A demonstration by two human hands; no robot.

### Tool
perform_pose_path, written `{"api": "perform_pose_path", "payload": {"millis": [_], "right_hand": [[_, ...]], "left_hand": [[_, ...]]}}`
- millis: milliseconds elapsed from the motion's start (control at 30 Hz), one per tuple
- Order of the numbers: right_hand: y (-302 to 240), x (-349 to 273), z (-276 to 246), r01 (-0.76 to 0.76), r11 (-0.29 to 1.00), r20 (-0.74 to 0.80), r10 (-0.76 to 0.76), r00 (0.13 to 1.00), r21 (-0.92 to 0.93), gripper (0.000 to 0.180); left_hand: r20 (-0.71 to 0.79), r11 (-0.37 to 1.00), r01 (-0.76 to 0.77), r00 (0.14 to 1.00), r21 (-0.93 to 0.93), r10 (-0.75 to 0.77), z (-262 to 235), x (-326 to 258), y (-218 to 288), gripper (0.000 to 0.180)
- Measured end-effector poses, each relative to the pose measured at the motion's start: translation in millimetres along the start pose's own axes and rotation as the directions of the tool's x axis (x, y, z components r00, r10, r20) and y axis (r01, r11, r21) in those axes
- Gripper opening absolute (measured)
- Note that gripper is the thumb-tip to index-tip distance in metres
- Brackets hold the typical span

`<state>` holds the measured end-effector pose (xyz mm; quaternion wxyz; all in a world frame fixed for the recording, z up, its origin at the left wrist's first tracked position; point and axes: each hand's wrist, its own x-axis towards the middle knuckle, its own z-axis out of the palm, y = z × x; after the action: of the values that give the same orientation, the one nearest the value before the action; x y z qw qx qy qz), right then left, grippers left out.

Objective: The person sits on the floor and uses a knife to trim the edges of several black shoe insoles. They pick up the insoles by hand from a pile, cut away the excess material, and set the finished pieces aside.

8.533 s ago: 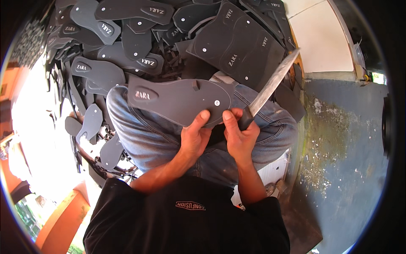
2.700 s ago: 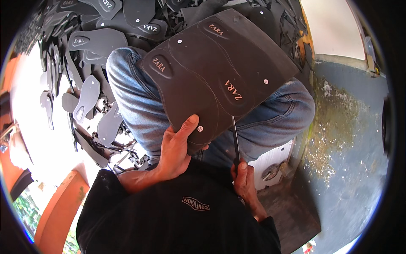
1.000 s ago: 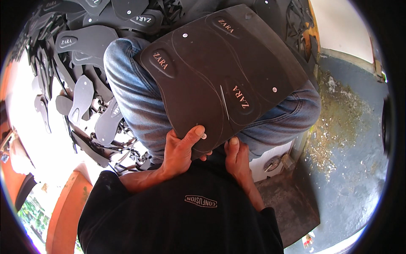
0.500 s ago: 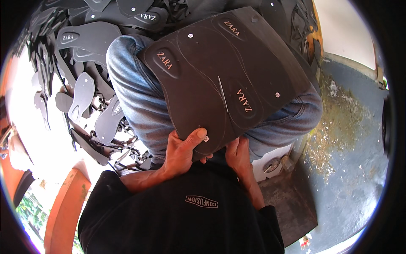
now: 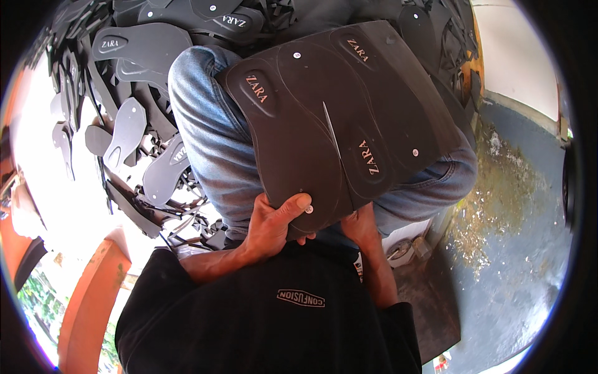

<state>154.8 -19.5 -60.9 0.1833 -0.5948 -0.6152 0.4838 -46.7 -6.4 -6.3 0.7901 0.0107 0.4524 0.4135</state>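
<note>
A black foam sheet [image 5: 398, 106] with several outlined insole shapes lies across my lap. My left hand [image 5: 274, 224] is closed on its near left corner, thumb on top beside a small round white sticker and fingers underneath. My right hand [image 5: 360, 225] is at the sheet's near edge, its fingers mostly hidden beneath. A thin scissors blade [image 5: 332, 132] pokes up through the sheet, lying along the line between two insole outlines. A slit runs from the blade to the near edge. The scissors' handles are out of sight under the sheet, where my right hand grips.
Loose black insoles [image 5: 128, 131] and thin offcuts [image 5: 187, 227] are piled on the left and beyond my knees. On the right is a grey-blue floor [image 5: 517, 230] with a stained, littered patch. An orange post [image 5: 93, 305] stands at lower left.
The scissors blade shows longer and its tip reaches farther along the line. The sheet has shifted slightly right and nearer in view. My left thumb keeps its place by the sticker.
</note>
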Motion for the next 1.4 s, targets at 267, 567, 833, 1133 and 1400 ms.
{"api": "perform_pose_path", "payload": {"millis": [267, 567, 833, 1133, 1400], "right_hand": [[2.4, 16.7, -16.1, 0.153, 0.980, 0.199, -0.126, 0.972, -0.126, 0.036], [-0.5, 34.1, -20.4, 0.167, 0.983, 0.240, -0.143, 0.960, -0.082, 0.045], [31.0, 46.1, -14.8, 0.491, 0.802, 0.113, -0.484, 0.868, -0.340, 0.046], [47.0, 48.0, -4.3, 0.313, 0.943, -0.067, -0.322, 0.944, -0.113, 0.040], [26.2, 57.9, 18.9, 0.316, 0.940, -0.073, -0.326, 0.942, -0.126, 0.033]], "left_hand": [[0.010, 1.000, -0.012, 1.000, 0.001, 0.012, -3.9, -0.8, 0.9, 0.025], [0.051, 1.000, -0.006, 0.999, -0.018, 0.007, -8.6, -2.0, 2.4, 0.024], [0.055, 1.000, 0.015, 0.998, -0.020, -0.014, -13.9, -3.1, 0.9, 0.023], [0.093, 0.998, 0.015, 0.996, -0.055, -0.010, -16.4, -3.7, 1.3, 0.028], [0.115, 0.997, 0.029, 0.993, -0.073, -0.020, -16.4, -5.6, 5.7, 0.027]]}}
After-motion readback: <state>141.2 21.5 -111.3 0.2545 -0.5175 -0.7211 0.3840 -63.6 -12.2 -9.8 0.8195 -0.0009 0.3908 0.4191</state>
